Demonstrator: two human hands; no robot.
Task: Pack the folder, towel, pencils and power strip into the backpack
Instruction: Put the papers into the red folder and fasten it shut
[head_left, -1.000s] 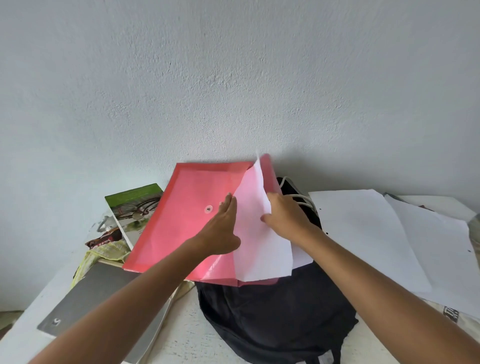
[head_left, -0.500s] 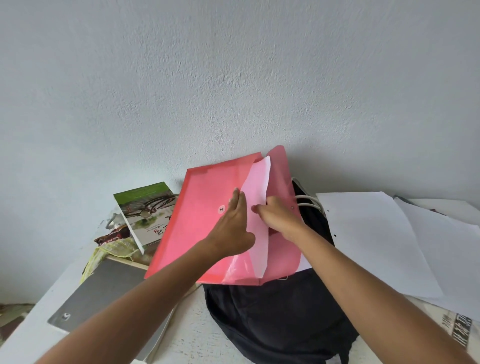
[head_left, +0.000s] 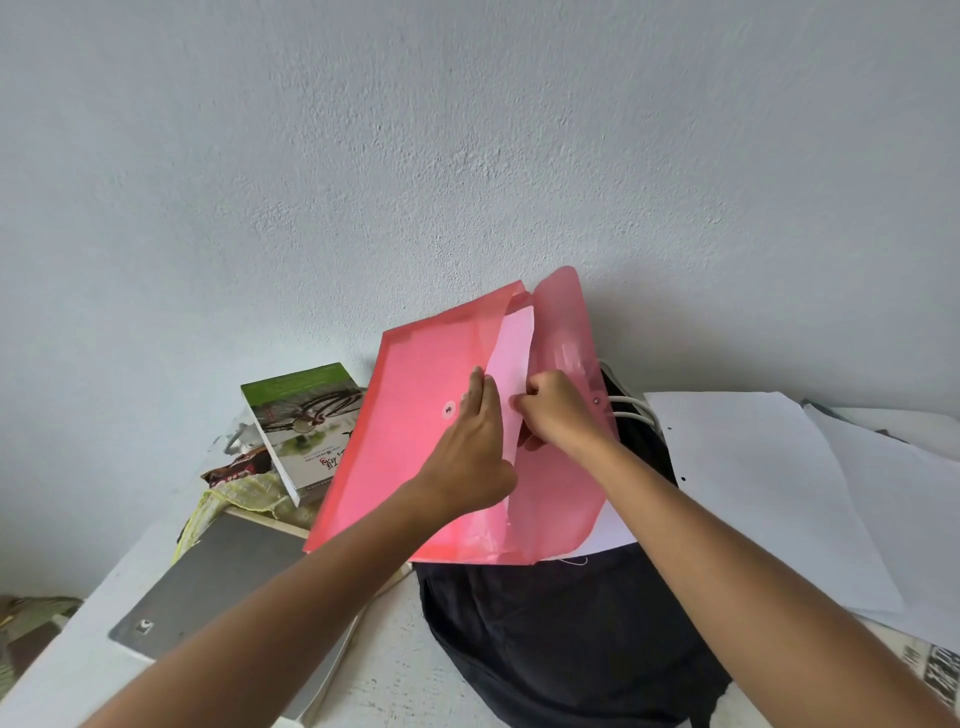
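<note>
So the red folder (head_left: 415, 431) is being held up tilted right over the black backpack (head_left: 561, 639), its lower edge hanging just above the bag, flap swung open to the right. The left hand (head_left: 475, 457) is lying flat on the folder's front beside the snap button, fingers straight, while the right hand (head_left: 558, 413) is curling its fingers round the edge of the white paper (head_left: 511, 358) that's sitting partway in the pocket. My worry: the sheet is bowing, so pushing harder is probably going to crease it or jam it against the pocket's mouth. More paper is poking out under the folder's bottom corner too, and with the flap unsnapped it's likely sliding out once the folder's tipping into the backpack. Can't see the towel or pencils anywhere near the folder
</note>
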